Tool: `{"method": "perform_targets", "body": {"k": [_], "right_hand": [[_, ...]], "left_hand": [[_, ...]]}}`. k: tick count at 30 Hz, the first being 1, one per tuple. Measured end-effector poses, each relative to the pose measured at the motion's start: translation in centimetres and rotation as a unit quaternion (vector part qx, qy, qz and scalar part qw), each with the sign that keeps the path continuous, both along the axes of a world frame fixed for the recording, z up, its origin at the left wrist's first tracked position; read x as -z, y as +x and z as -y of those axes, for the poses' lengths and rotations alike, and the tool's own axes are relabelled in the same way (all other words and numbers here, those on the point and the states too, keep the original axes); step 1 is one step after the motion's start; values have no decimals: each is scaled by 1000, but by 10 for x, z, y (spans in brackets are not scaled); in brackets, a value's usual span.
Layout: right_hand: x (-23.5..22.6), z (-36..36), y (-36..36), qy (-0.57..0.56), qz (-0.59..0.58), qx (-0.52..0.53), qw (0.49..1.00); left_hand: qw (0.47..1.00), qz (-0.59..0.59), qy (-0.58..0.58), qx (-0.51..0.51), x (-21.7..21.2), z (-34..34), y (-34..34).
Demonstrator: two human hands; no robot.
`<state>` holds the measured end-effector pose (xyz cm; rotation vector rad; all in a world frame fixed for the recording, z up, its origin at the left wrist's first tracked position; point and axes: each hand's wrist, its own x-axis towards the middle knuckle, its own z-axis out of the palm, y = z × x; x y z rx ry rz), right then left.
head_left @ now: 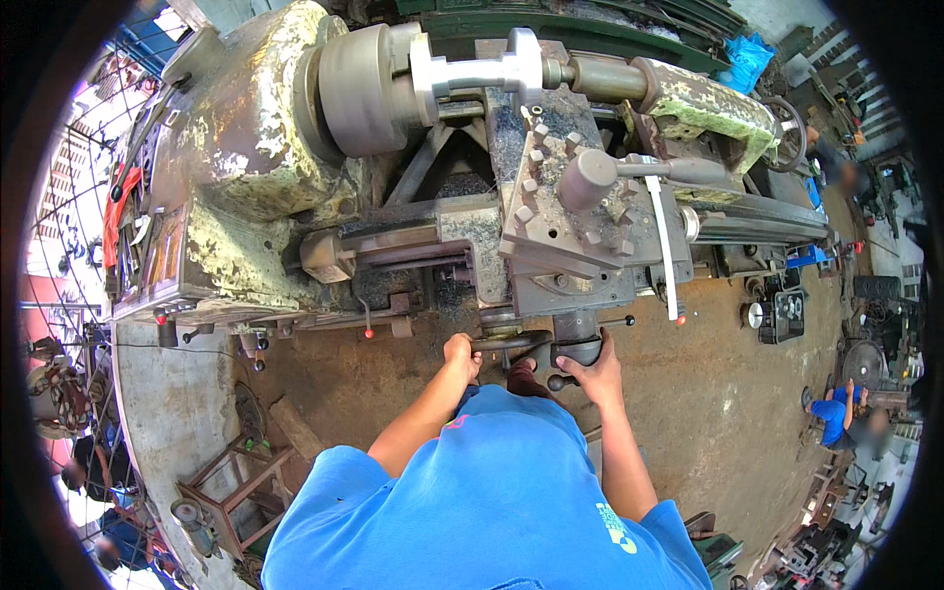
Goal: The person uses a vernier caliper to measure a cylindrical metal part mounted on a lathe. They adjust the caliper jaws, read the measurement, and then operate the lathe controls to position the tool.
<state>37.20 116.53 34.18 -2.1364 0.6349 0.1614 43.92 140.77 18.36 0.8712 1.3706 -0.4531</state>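
My left hand (460, 358) is closed round the left side of a dark metal handwheel (513, 343) on the front of a lathe. Beside it, my right hand (598, 374) grips a dark, rounded crank handle (574, 352) with a ball knob, below the cross slide. Beyond my hands stands the square tool post (565, 221), with several bolts and a round clamping knob (587, 180) on top. A shiny flanged metal shaft (477, 74) sits between the blurred chuck (359, 90) and the tailstock (713, 110). The cutting tip is hard to make out.
The worn headstock (241, 118) fills the far left. A white-covered lever (664, 246) points toward me right of the tool post. Metal chips lie on the carriage (565, 108). A black crate (784, 317) rests on the floor at right; a person in blue (836, 418) sits farther off.
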Motion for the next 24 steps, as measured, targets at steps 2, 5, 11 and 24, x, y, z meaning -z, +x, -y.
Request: {"method": "perform_targets", "body": {"k": [2,5,11,24], "right_hand": [[1,0,0,2,0,3,1000],[1,-1,-1,4,3,2,1000],[-2,0,1,15,-1,-1,1000],[2,-1,-1,6,6,3,1000]], "left_hand": [[1000,-3,10,3,-2,4,-1],[1000,-5,23,6,-3,6,-1],[1000,2,-13,14,4,-4,0],[1000,-3,-10,15,17,-5,-2]]}}
